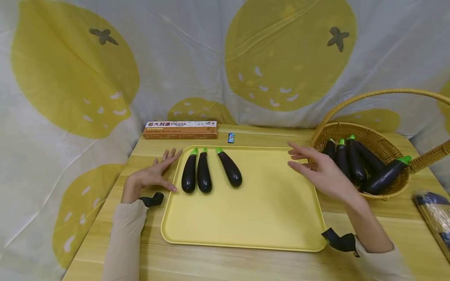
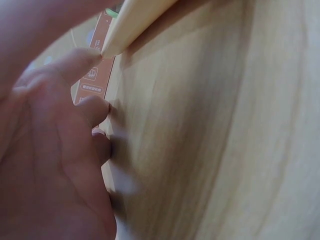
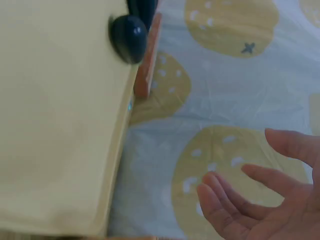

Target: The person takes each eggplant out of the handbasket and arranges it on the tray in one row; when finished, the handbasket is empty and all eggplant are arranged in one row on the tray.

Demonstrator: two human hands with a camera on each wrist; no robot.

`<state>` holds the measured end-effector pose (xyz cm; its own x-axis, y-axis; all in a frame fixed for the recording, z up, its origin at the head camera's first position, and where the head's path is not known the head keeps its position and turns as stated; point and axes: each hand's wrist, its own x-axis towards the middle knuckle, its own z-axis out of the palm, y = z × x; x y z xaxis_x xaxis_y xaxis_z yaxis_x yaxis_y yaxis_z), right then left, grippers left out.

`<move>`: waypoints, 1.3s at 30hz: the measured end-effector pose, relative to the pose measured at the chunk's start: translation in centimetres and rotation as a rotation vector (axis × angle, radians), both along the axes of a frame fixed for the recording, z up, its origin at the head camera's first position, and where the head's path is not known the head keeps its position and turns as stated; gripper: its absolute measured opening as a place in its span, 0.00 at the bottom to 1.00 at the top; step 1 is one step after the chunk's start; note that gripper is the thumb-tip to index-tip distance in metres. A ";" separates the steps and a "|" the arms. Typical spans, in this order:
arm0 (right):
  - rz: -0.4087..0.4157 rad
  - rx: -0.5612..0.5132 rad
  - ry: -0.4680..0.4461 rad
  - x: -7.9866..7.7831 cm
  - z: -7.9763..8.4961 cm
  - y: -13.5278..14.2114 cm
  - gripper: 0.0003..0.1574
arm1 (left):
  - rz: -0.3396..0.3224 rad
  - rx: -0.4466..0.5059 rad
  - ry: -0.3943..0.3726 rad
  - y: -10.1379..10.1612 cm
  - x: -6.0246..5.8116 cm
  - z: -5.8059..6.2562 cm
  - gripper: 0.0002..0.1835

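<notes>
My left hand (image 1: 154, 173) rests at the left edge of a yellow tray (image 1: 267, 218), fingers spread, with thumb and forefinger touching the rim. Three dark eggplants with green stems lie on the tray's left half: the left one (image 1: 188, 173) and the middle one (image 1: 204, 171) side by side, the third eggplant (image 1: 230, 168) tilted and a little apart. Over the tray's right edge hovers my right hand (image 1: 325, 171), its fingers loosely extended and holding nothing. Beside it, a wicker basket (image 1: 390, 144) with a tall handle contains several more eggplants (image 1: 356, 162).
Behind the tray stand a pasta box (image 1: 180, 130) and a small blue packet (image 1: 231, 137). A clear-wrapped item (image 1: 434, 214) lies at the far right of the wooden table (image 1: 246, 267). A lemon-print curtain (image 1: 197, 50) hangs behind the table and down its left side.
</notes>
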<state>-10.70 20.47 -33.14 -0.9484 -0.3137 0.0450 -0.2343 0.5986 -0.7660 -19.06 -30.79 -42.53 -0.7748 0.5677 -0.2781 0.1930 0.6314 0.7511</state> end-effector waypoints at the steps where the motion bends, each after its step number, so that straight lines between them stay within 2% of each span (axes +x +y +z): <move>1: -0.023 0.010 0.015 0.2 0.1 1.2 0.36 | 0.001 -0.005 0.002 -0.1 0.0 0.0 0.71; 7: -0.187 0.060 0.066 1.3 -0.7 7.9 0.37 | 0.002 -0.007 0.009 -0.2 0.0 0.0 0.71; 12: -0.360 0.136 0.049 2.1 -1.7 11.9 0.41 | 0.000 -0.010 0.010 -0.1 0.1 0.0 0.71; 18: -0.584 0.277 -0.040 3.4 -1.9 13.7 0.45 | -0.004 0.011 0.007 -0.2 0.1 -0.1 0.70; 22: -0.707 0.311 -0.112 4.0 -2.0 14.2 0.47 | 0.000 0.018 0.013 -0.2 0.2 -0.1 0.70; 27: -0.763 0.349 -0.110 4.4 -2.5 14.9 0.48 | 0.003 0.032 0.006 -0.1 0.2 -0.1 0.70; 29: -0.763 0.366 -0.110 4.4 -2.7 15.2 0.49 | 0.002 0.035 0.004 0.0 0.2 -0.1 0.70; 36: -0.739 0.357 -0.198 3.4 -3.0 15.3 0.53 | 0.001 0.032 0.008 -0.1 0.1 0.0 0.71; 39: -0.736 0.380 -0.194 3.0 -3.0 15.0 0.53 | 0.004 0.037 0.006 -0.1 0.2 0.0 0.71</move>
